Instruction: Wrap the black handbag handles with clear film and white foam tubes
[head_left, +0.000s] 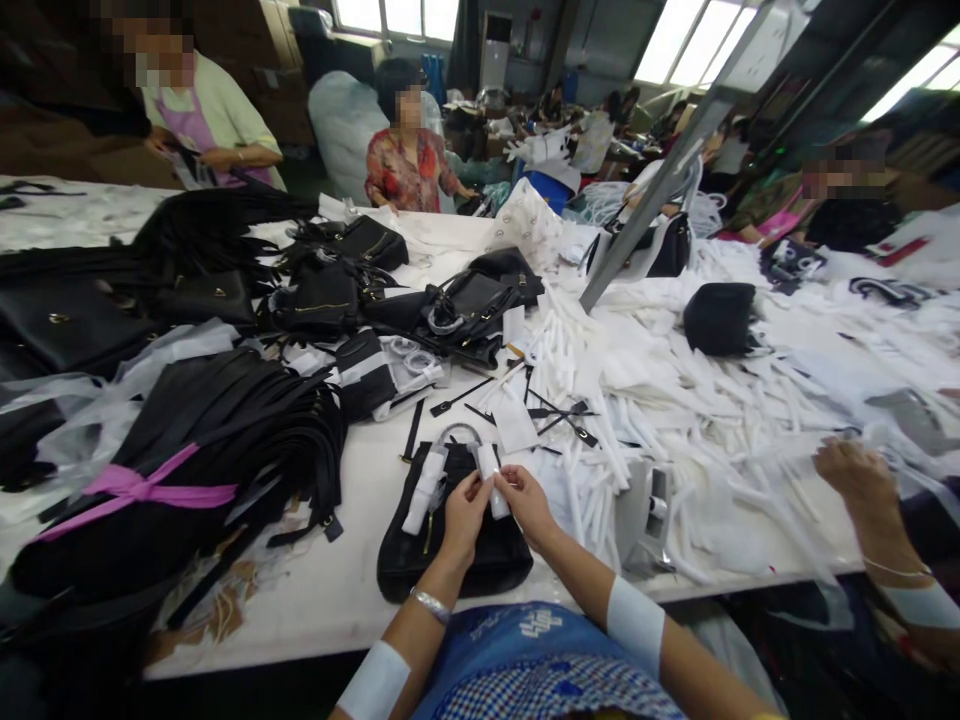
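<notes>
A pale, flat table [356,510] bears a fanned bundle of glossy black straps [255,420] at eight o'clock and a rounded-edged black handbag [500,557] at six. Left hand [466,510] and right hand [527,505] pinch its tubular white handle wrap [487,460].

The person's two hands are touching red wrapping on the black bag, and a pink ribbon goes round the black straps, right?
Not red: the wrapping is white, as the head view shows. The left hand and right hand are touching it, on the black bag, and a pink ribbon goes round the black straps.
</notes>
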